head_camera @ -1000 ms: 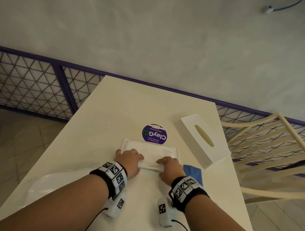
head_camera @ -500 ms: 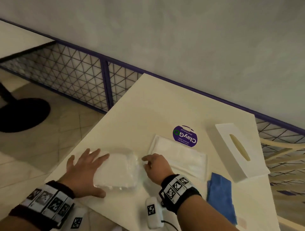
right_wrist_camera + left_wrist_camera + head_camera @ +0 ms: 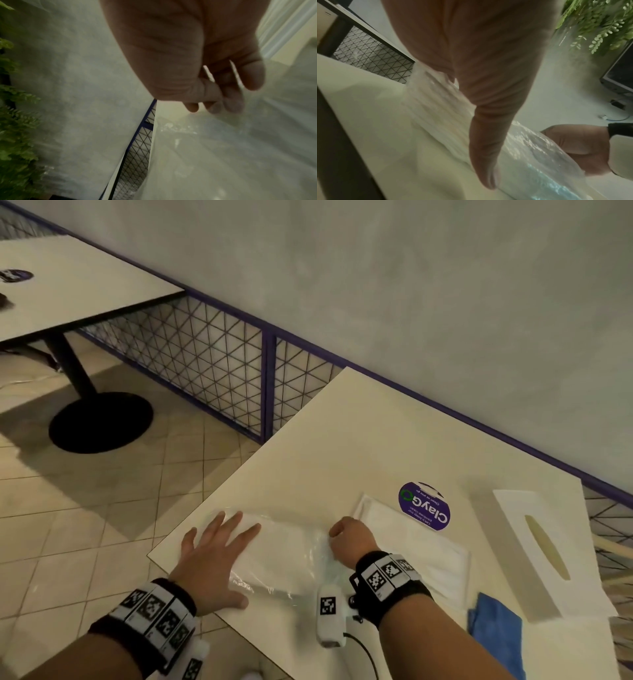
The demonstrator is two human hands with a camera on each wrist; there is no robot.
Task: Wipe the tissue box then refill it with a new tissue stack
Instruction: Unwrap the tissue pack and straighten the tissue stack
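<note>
A clear-plastic-wrapped tissue pack (image 3: 287, 556) lies near the table's left front corner. My left hand (image 3: 219, 546) presses flat on its left end with straight fingers; the left wrist view shows the palm (image 3: 488, 94) on the crinkled wrapper (image 3: 530, 148). At the pack's right end my right hand (image 3: 346, 539) is curled and pinches the plastic film (image 3: 223, 142) between its fingers (image 3: 231, 102). The white tissue box cover (image 3: 534, 553) with an oval slot stands at the right. Between the cover and my right hand lies a flat white tray (image 3: 421, 546).
A blue cloth (image 3: 496, 631) lies at the table's front right, beside the box cover. A round purple sticker (image 3: 424, 506) sits behind the tray. The table edge (image 3: 191, 577) runs just under my left hand. Another table (image 3: 68, 292) and a mesh fence (image 3: 212, 364) stand to the left.
Both hands left the flat tray and went left to the wrapped pack. The left hand now lies flat on it and the right hand has closed on the wrapper's end.
</note>
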